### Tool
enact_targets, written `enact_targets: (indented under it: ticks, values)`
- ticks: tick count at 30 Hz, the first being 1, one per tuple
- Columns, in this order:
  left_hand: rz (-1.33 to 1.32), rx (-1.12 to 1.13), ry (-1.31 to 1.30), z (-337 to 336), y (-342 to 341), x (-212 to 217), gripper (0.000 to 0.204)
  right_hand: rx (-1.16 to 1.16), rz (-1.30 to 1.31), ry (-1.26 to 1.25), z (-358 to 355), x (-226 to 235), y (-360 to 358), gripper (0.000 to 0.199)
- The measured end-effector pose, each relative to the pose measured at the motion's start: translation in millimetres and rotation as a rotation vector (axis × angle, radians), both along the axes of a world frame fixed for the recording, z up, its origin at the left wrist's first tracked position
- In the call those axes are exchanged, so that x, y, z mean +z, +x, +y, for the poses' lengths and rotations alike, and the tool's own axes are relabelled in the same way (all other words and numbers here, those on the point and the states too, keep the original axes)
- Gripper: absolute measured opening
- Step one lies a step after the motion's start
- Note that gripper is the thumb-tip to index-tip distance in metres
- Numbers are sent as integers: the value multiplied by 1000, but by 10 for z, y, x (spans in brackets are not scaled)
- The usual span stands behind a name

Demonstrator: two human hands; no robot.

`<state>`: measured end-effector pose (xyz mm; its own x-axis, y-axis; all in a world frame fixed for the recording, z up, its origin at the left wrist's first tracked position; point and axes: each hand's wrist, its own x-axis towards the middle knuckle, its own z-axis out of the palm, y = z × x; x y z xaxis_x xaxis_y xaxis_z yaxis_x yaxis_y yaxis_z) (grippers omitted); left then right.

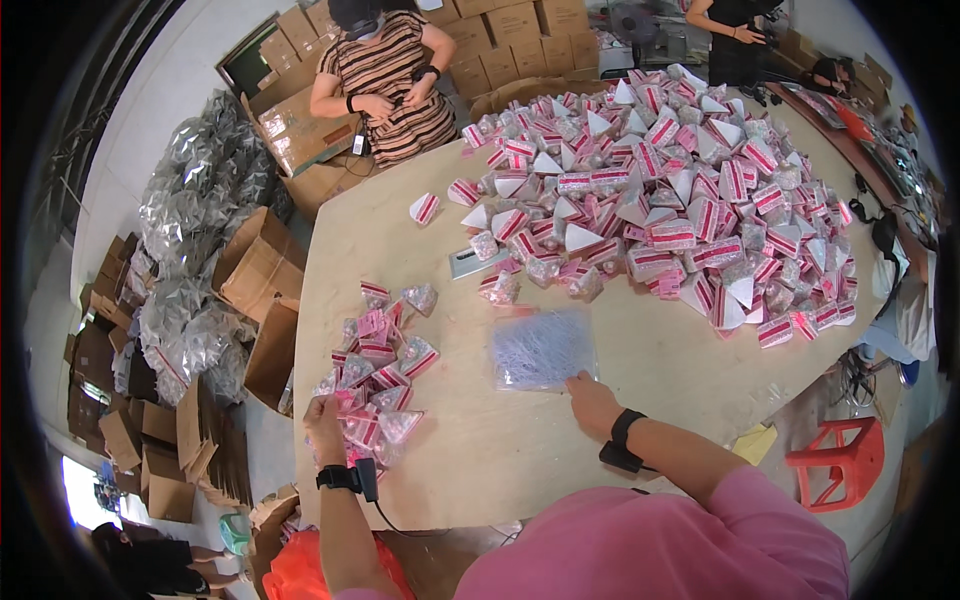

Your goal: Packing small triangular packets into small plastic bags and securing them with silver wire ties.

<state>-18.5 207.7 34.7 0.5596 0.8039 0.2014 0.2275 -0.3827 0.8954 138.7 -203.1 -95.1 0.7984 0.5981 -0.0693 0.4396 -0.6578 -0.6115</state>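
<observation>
My right hand [595,408] pinches the near right corner of a flat clear plastic bag [543,350], which lies on the table and looks filled with fine bluish-white strands. At the left edge of a small pile of pink-and-white triangular packets [378,375], my left hand [323,428] has its fingers curled together. What they grip, if anything, is too small to tell. Both wrists wear black straps with small devices. A far larger heap of the same packets [660,200] covers the table's far right part.
The pale wooden table [460,450] spreads before me. A flat grey piece [478,262] and a lone packet [424,209] lie toward its far side. Cardboard boxes [262,262] and silvery plastic bags [195,215] stand left. A red stool [838,462] is right; a person [388,85] stands across.
</observation>
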Motion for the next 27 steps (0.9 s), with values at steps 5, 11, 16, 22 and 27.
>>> enact_targets:
  ticks: [5, 11, 16, 22, 27]
  values:
    - [53, 80, 114, -386, -102, 92, 12, 23, 157, -24, -50, 44, -199, 33]
    - [44, -144, -145, -849, -505, -701, 10, 224, 244, 219, 217, -22, -225, 38]
    - [170, -239, -312, -1438, -664, -1203, 11, 206, 150, 392, 566, 132, 166, 28]
    - [367, -217, -544, -2089, -847, -1240, 12, -64, 13, 365, 766, 201, 1260, 17]
    - [323, -162, -758, -2445, -1287, -1660, 18, -85, -82, 161, 1046, -211, 1845, 17]
